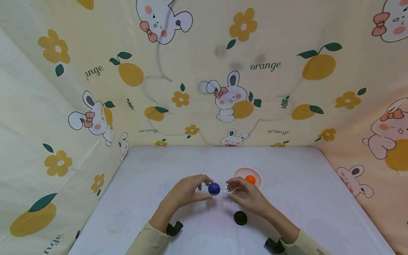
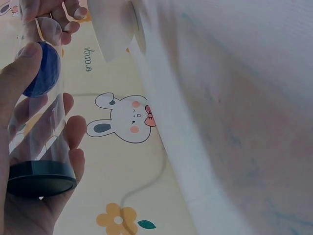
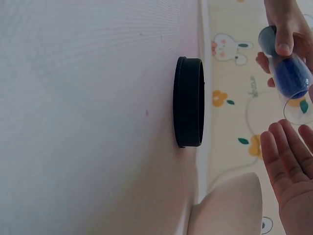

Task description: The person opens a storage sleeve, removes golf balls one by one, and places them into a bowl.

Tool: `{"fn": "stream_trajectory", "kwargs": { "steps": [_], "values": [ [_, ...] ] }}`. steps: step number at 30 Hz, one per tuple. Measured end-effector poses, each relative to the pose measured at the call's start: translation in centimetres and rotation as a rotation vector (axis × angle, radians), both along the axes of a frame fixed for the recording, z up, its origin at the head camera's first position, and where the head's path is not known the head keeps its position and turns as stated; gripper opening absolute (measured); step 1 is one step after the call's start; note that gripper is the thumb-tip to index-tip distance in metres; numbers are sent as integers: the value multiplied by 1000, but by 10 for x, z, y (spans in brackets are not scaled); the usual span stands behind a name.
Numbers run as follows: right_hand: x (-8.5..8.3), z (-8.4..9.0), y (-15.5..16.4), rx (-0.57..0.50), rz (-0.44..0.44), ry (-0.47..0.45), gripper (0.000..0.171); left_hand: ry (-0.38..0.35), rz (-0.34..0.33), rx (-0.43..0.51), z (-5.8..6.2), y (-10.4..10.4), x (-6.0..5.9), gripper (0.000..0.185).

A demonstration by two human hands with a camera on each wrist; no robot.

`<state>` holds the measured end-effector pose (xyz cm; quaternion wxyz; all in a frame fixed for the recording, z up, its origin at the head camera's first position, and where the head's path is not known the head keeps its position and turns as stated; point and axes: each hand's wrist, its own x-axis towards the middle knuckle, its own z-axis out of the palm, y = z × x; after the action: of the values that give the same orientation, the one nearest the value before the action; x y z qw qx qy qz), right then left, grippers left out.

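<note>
Two hands meet over the middle of the desk (image 1: 318, 198), a clear tube (image 2: 41, 122) lying sideways between them. Landmark: that tube.

Left hand (image 1: 186, 193) grips the tube, thumb on top, fingers curled round its wall; the left wrist view shows this plainly. Tube has a dark cap (image 2: 39, 180) on the end by the left palm. Blue ball (image 1: 214, 188) sits inside the tube, near the open end that faces the right hand.

Right hand (image 1: 247, 196) is at the tube's open end. Right wrist view shows its fingers (image 3: 286, 161) straight and together, palm turned to the tube mouth, just beside it. Head view has thumb and forefinger close to the rim; contact can't be confirmed.

Black lid (image 1: 240, 218) lies flat on the desk, on the person's side of the tube, just under the right hand, apart from both hands.

Pale bowl (image 1: 240, 174) stands beyond the tube, behind the right hand, with an orange ball (image 1: 250, 179) in it.

Desk cover is white. Cloth with rabbit and orange print (image 1: 229, 99) walls off three sides past the tube. Both sleeves are beige.
</note>
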<state>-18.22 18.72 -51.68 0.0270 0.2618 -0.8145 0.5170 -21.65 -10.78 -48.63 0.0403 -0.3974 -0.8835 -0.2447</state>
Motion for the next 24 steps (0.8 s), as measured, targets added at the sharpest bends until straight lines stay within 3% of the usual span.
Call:
{"fn": "stream_trajectory", "kwargs": {
  "steps": [24],
  "values": [
    [-2, -4, -5, -3, 27, -63, 48, -25, 26, -45, 7, 1, 2, 50]
  ]
}}
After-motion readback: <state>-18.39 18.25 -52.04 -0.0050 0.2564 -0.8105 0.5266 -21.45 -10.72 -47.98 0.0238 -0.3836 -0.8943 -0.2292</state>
